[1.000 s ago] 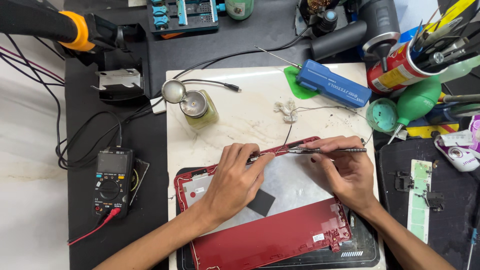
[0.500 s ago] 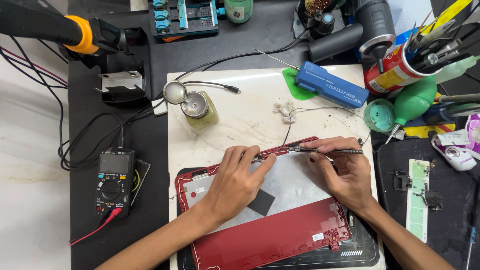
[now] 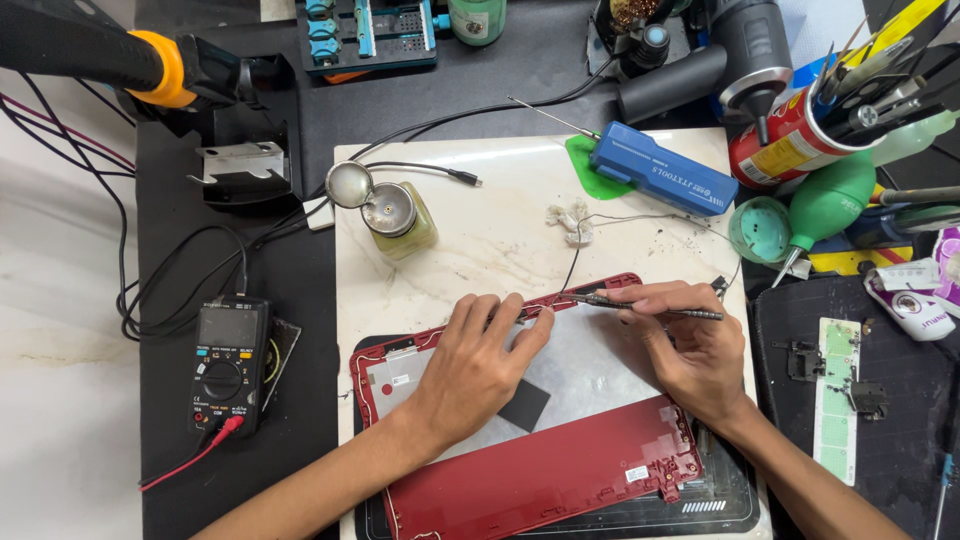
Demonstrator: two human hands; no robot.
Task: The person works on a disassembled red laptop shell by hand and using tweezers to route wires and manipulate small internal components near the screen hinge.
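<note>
Pinched in the right hand [image 3: 690, 350], thin tweezers [image 3: 640, 305] touch the red laptop lid's [image 3: 540, 480] top edge; left hand [image 3: 480, 365] presses flat, fingers spread, beside them.

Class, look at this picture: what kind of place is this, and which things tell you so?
Most likely an electronics repair bench: a multimeter with red lead, a hot-air tool in its stand, and a red laptop lid opened under both hands.

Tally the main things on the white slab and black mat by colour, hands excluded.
Red: 1, laptop lid shell
Blue: 1, tool case
Green: 1, air-blower bulb
Black: 1, multimeter
Silver: 1, tweezers
Total: 5
</note>
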